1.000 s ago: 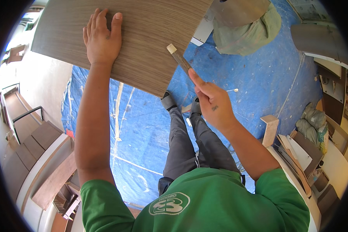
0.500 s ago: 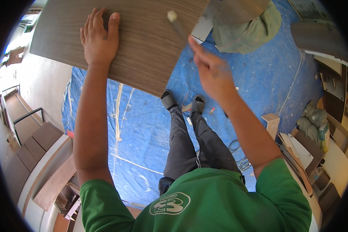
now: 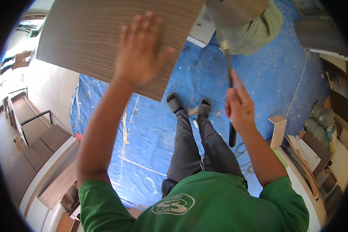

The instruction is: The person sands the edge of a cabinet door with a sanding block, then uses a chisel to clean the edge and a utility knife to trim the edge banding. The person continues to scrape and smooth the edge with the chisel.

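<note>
A large brown wood-grain panel [image 3: 88, 34] fills the upper left. Over its right part is my left hand [image 3: 139, 58], slightly blurred, palm down with the fingers spread. Whether that palm touches the panel or hovers just above it, I cannot tell. My right hand [image 3: 240, 108] is closed round a slim tool [image 3: 232, 133] with a black handle and a small pale tip. It is held over the blue sheet, to the right of the panel and apart from it. The tool's exact kind is unclear.
A blue tarpaulin [image 3: 259, 85] covers the floor under my feet. Beyond the panel's right edge lie a white board [image 3: 203, 27] and a greenish sack [image 3: 255, 36]. Board offcuts [image 3: 307, 154] are piled at the right; brown panels [image 3: 46, 141] lie at the left.
My left hand has slid right across the panel. My right hand has moved right and nearer to me, taking the tool off the panel. The view has shifted slightly.
</note>
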A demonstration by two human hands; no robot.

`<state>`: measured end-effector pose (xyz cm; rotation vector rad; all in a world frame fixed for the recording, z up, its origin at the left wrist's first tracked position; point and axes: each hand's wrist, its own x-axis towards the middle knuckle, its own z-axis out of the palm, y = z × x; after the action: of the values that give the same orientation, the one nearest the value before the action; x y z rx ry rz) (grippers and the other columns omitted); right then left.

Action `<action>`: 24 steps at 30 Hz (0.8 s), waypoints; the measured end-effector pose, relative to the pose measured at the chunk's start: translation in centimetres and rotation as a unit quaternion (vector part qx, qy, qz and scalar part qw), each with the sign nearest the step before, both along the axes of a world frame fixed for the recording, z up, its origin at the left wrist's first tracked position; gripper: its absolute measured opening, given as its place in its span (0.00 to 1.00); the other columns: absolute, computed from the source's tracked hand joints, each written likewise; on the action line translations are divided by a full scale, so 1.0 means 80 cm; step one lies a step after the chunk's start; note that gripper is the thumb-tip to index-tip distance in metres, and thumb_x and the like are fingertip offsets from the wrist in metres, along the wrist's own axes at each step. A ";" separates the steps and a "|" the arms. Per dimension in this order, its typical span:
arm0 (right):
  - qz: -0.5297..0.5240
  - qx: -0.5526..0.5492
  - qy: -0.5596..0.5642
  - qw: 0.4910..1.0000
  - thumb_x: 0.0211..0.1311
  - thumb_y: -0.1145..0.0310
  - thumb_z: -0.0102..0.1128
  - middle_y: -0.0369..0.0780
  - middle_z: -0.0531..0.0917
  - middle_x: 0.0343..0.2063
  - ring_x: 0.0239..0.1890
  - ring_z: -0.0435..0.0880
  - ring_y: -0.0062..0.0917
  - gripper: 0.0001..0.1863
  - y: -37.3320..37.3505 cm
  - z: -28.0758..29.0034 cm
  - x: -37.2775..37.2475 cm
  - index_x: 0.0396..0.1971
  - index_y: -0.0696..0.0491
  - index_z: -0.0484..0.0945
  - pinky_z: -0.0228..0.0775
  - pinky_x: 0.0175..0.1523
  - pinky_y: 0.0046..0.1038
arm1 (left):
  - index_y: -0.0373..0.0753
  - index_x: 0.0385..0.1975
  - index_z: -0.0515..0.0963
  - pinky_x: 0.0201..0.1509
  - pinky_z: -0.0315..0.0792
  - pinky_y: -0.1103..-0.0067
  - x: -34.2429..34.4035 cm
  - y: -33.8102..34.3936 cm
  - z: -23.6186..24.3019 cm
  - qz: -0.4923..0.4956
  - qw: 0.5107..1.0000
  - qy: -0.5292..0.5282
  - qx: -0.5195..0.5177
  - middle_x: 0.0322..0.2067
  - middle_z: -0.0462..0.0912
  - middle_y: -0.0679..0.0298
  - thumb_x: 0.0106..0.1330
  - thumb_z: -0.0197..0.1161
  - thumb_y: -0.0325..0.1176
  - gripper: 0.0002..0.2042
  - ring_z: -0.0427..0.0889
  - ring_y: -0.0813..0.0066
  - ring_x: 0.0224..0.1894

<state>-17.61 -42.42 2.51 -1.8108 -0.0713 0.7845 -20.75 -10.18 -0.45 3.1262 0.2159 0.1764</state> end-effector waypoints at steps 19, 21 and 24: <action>0.080 0.060 -0.183 0.978 0.82 0.68 0.52 0.30 0.75 0.29 0.21 0.68 0.10 0.26 0.071 -0.028 0.033 0.76 0.45 0.67 0.65 0.25 0.17 | 0.36 0.72 0.68 0.84 0.48 0.58 -0.046 -0.106 0.016 -0.026 0.991 0.006 -0.129 0.78 0.61 0.58 0.69 0.65 0.49 0.35 0.56 0.59 0.81; 0.088 0.051 -0.202 0.974 0.81 0.71 0.53 0.32 0.77 0.32 0.24 0.70 0.13 0.25 0.078 -0.031 0.036 0.74 0.46 0.71 0.67 0.30 0.19 | 0.36 0.66 0.75 0.83 0.49 0.59 -0.052 -0.105 0.026 -0.087 0.988 0.061 -0.108 0.76 0.65 0.60 0.69 0.66 0.49 0.31 0.57 0.61 0.80; 0.121 0.034 -0.226 0.966 0.77 0.78 0.55 0.37 0.80 0.34 0.31 0.74 0.20 0.25 0.085 -0.031 0.039 0.70 0.49 0.76 0.70 0.39 0.23 | 0.37 0.55 0.83 0.81 0.56 0.58 -0.080 -0.106 0.020 -0.222 0.950 0.059 -0.211 0.68 0.76 0.62 0.67 0.68 0.44 0.21 0.65 0.61 0.77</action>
<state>-14.46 -35.63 0.01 -1.9047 -0.6187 0.5125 -27.11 -18.70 1.19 2.6676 -0.3974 -0.0572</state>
